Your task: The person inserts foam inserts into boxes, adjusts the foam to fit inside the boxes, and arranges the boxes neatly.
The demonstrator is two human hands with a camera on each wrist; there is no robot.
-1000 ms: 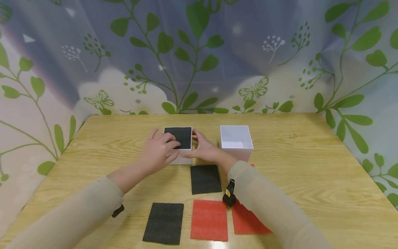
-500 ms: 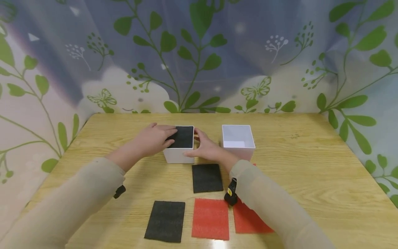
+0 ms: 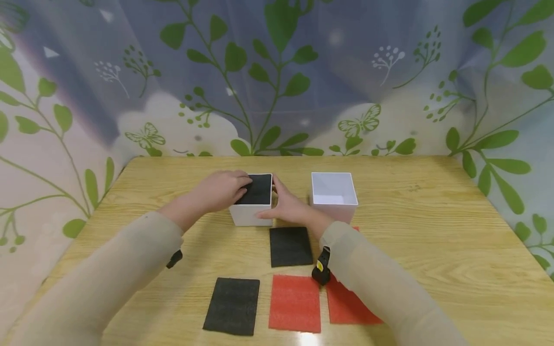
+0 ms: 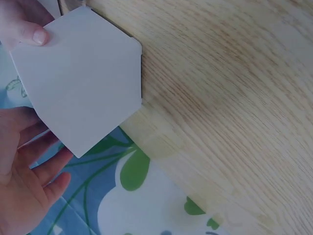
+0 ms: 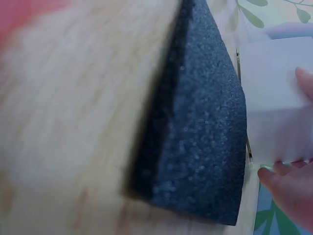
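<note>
A white square box stands on the wooden table, with a black foam square filling its top just inside the rim. My left hand reaches over the box's left side, its fingers resting on the foam. In the left wrist view, the fingers of that left hand extend beside the box. From the right, my right hand grips the box, thumb on the front wall and fingers around the far side. The right wrist view shows this right hand against the box.
A second white box, its bottom visible, stands to the right. Nearer lie two black foam squares and several red squares, some partly hidden by my right sleeve. A leaf-patterned curtain hangs behind the table.
My left hand's fingers were bent over the foam's middle a second ago; the hand has shifted left and lies flatter. My right hand keeps its grip on the box.
</note>
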